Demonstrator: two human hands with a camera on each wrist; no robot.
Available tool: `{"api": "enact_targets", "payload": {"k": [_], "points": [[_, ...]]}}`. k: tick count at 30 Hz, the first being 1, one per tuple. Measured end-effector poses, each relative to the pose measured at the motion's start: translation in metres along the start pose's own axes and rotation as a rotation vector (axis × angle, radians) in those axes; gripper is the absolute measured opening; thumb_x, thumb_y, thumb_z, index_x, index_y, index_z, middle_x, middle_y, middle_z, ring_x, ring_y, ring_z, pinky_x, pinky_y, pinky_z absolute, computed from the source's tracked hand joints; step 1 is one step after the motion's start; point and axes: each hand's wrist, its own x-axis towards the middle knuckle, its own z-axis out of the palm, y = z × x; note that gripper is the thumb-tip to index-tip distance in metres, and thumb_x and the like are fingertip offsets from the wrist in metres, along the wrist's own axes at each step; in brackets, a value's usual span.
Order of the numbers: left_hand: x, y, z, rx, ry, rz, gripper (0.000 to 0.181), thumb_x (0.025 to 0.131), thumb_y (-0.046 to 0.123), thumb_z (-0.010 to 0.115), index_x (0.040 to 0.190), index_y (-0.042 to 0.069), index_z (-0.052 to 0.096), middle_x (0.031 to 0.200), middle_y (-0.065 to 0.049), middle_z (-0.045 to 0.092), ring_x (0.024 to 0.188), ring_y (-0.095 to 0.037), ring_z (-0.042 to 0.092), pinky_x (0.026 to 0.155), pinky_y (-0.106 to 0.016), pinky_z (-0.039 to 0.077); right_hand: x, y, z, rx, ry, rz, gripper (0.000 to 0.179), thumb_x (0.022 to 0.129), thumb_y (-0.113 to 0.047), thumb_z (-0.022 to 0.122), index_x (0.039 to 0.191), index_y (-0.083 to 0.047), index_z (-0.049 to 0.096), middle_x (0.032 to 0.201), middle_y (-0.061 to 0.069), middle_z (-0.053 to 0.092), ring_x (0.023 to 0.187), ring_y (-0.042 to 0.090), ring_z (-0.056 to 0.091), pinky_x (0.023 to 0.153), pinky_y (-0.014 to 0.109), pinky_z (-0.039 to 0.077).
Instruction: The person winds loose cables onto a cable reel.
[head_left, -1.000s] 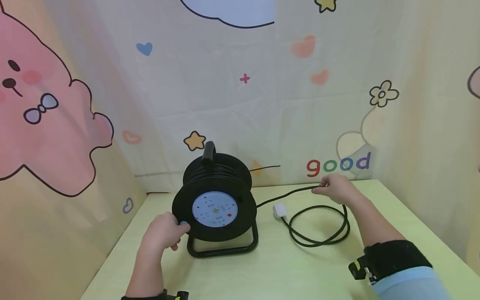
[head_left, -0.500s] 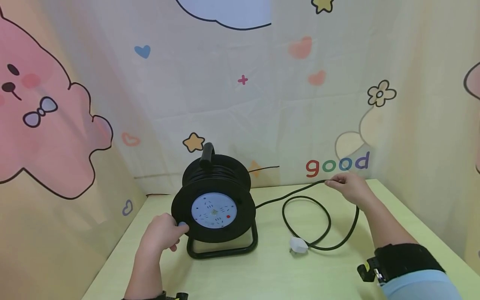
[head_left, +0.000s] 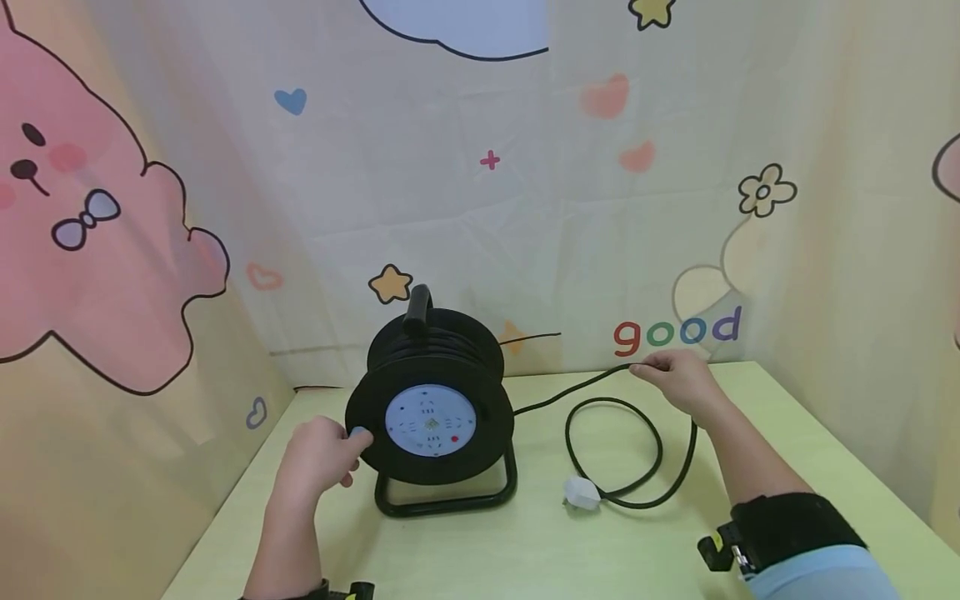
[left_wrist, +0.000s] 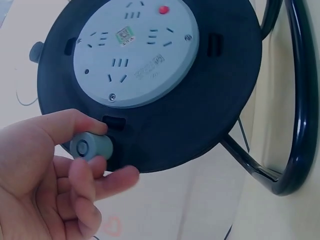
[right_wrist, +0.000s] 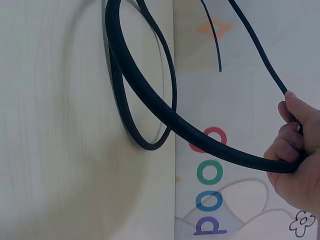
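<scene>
Room before reel [head_left: 431, 421], cable [right_wrist: 210, 145] obstructing right

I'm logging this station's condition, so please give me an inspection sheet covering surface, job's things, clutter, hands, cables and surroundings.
Surface: pale table, light wood-like grain.
Job's things: black reel standing on its tubular stand, socket panel facing the person; white plug lying on the table.
Clutter: nothing seen.
Hands: left hand grips the grey knob on the reel's face; right hand holds the cable.
Cables: wound on the reel; one stretch runs out to the right hand, and the part beyond that hand loops on the table to the plug.
Surroundings: patterned curtain at the back and sides.
</scene>
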Motion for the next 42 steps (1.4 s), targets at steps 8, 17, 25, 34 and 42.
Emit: {"api": "enact_targets", "payload": {"k": [8, 17, 25, 34, 42], "points": [[0.000, 0.012, -0.001, -0.107, 0.093, -0.013, 0.045, 0.090, 0.038, 0.051, 0.059, 0.008, 0.061, 0.050, -0.003, 0.058, 0.058, -0.022, 0.055, 0.047, -0.033, 0.035, 0.004, -0.017, 0.022, 0.095, -0.013, -0.008, 0.034, 0.095, -0.031, 0.060, 0.112, -0.002, 0.066, 0.114, 0.017, 0.061, 0.105, 0.032, 0.052, 0.089, 0.054, 0.043], [-0.001, 0.039, 0.009, -0.246, 0.301, 0.038, 0.045, 0.093, 0.043, 0.054, 0.068, 0.006, 0.064, 0.055, -0.004, 0.060, 0.053, -0.019, 0.056, 0.047, -0.034, 0.042, 0.007, -0.040, 0.045, 0.159, -0.058, -0.052, 0.030, 0.095, -0.029, 0.061, 0.110, -0.005, 0.069, 0.111, 0.012, 0.063, 0.099, 0.027, 0.054, 0.084, 0.048, 0.046], [-0.001, 0.069, 0.024, -0.176, 0.562, 0.224, 0.044, 0.093, 0.039, 0.057, 0.064, 0.007, 0.052, 0.056, -0.005, 0.048, 0.056, -0.021, 0.045, 0.045, -0.033, 0.038, 0.008, -0.062, 0.067, 0.242, -0.124, -0.044, 0.023, 0.094, -0.027, 0.061, 0.106, -0.009, 0.070, 0.102, 0.008, 0.063, 0.071, 0.021, 0.047, 0.058, 0.033, 0.044], [0.000, 0.087, 0.039, -0.184, 0.658, 0.373, 0.039, 0.095, 0.038, 0.054, 0.068, 0.011, 0.049, 0.062, -0.001, 0.046, 0.057, -0.015, 0.045, 0.048, -0.032, 0.041, 0.010, -0.078, 0.085, 0.193, -0.160, -0.131, 0.021, 0.094, -0.026, 0.063, 0.104, -0.009, 0.071, 0.106, 0.006, 0.067, 0.104, 0.023, 0.055, 0.088, 0.050, 0.045], [0.002, 0.086, 0.037, -0.140, 0.674, 0.384, 0.037, 0.095, 0.035, 0.053, 0.068, 0.010, 0.048, 0.063, -0.002, 0.045, 0.058, -0.017, 0.044, 0.049, -0.032, 0.041, 0.013, -0.078, 0.083, 0.173, -0.164, -0.124, 0.023, 0.093, -0.026, 0.063, 0.104, -0.008, 0.071, 0.102, 0.004, 0.067, 0.099, 0.021, 0.056, 0.086, 0.048, 0.046]]}}
